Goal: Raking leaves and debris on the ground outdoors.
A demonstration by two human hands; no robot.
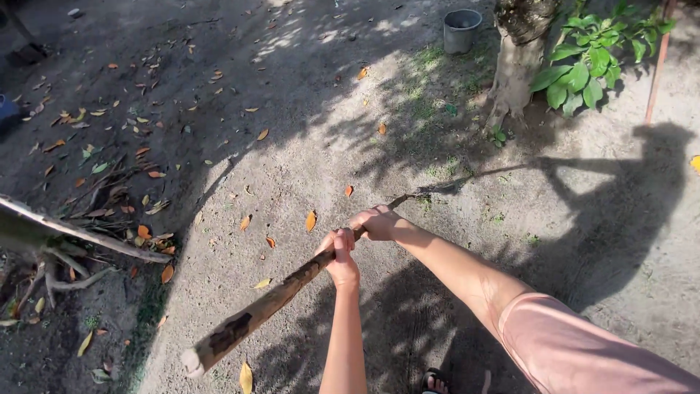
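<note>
Both my hands grip a long, rough wooden stick (255, 314) that slants from the lower left toward the upper right over sandy ground. My left hand (340, 257) is closed around it nearer to me. My right hand (375, 222), on the arm with the pink sleeve, holds it a little farther along. The stick's pale near end (193, 361) points down to the left. Its far end (430, 191) reaches the ground in dappled shade, and I cannot make out what is on it.
Dry orange leaves (310, 220) lie scattered on the dirt. A grey metal bucket (461, 29) stands beside a tree trunk (516, 69) and a green leafy plant (587, 69). Roots and a fallen branch (65, 233) lie left. My sandalled foot (435, 381) shows below.
</note>
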